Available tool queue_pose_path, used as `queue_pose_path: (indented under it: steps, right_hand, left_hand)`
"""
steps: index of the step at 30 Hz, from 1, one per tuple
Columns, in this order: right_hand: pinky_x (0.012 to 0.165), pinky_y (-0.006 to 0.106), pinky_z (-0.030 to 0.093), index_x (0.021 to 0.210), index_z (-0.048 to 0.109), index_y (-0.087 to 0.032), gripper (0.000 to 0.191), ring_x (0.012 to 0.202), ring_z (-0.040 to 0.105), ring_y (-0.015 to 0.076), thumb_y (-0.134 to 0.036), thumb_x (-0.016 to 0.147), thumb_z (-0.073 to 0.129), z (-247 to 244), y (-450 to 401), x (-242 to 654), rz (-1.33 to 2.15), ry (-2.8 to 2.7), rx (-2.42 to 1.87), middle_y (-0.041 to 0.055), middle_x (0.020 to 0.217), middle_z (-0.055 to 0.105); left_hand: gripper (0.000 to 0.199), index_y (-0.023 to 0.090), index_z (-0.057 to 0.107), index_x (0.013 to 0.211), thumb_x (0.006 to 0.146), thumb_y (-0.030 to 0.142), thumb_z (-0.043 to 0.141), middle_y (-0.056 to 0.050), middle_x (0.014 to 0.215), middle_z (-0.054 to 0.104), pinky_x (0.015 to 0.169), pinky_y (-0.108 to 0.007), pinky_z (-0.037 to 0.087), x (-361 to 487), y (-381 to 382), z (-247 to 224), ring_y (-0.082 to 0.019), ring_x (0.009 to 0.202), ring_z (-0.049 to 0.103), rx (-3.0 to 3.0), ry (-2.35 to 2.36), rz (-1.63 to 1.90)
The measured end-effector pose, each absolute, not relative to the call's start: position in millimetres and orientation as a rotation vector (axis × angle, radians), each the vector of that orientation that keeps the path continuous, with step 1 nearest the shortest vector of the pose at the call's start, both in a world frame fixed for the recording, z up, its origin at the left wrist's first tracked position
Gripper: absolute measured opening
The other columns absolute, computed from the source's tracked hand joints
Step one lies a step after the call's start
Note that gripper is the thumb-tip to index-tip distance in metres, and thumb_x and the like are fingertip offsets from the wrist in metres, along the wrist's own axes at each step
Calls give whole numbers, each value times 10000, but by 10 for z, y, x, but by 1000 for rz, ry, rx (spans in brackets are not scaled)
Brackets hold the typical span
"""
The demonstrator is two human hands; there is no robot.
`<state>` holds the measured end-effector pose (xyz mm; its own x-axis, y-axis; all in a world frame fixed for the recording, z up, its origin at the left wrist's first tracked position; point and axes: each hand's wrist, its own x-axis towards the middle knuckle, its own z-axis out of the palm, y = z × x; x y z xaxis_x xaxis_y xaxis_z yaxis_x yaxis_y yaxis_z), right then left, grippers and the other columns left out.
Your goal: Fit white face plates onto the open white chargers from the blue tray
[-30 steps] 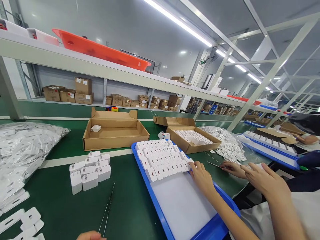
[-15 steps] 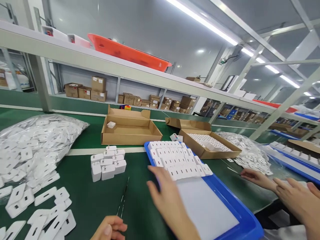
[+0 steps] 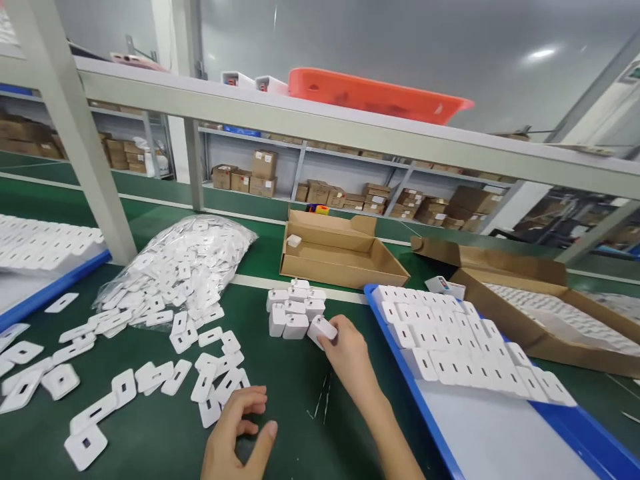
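Note:
My right hand (image 3: 347, 353) pinches a small white charger block (image 3: 320, 330) at the front right corner of a cluster of similar charger blocks (image 3: 295, 308). The held block is tilted. My left hand (image 3: 240, 433) is open above the green mat, thumb and fingers apart, with nothing between them. Just beyond its fingertips lie loose white slotted plates (image 3: 220, 377). A pair of thin metal tweezers (image 3: 321, 399) rests on the mat below my right hand.
On the right stands a blue tray (image 3: 410, 393) with rows of white blocks. Behind are an open cardboard box (image 3: 340, 270) and another box (image 3: 500, 283) full of white pieces. A clear bag (image 3: 185, 267) of plates lies left; a shelf post (image 3: 80, 133) rises there.
The view has turned left. My right hand has moved from the blue tray to the block cluster and taken hold of a charger block. My left hand's fingers have spread.

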<state>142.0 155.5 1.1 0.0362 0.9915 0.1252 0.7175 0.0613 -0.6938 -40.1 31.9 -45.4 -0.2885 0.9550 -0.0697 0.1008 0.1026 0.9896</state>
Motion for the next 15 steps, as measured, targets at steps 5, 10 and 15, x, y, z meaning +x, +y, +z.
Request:
queue_pose_path:
  steps: [5,10,15]
  right_hand:
    - [373,242,419,1119,536,-144,667,417,518,123,-722,796,461,0,1005,999,1411,-1570,-1438,11,668,592]
    - [376,191,315,950,649,-123,739,395,465,86,-818,737,518,-98,688,414,1971,-1395,-1098,-7,536,553]
    - [666,376,536,1063,692,-157,365,845,649,280,-395,966,432,-355,711,243,650,-2177,-1297,131,949,687]
  left_hand:
    - [714,247,415,1270,756,698,618,-208,1381,526,994,-535,469,-216,254,-415,-388,1299,507,1237,1300,1717]
    - [713,318,376,1276,734,610,736,-63,1081,653,724,-319,571,-474,177,-205,-255,971,677,803,1282,1872]
    - [730,294,374,1281,726,484,808,8,885,613,699,-253,536,-764,180,-145,-173,790,628,824,1393,2014]
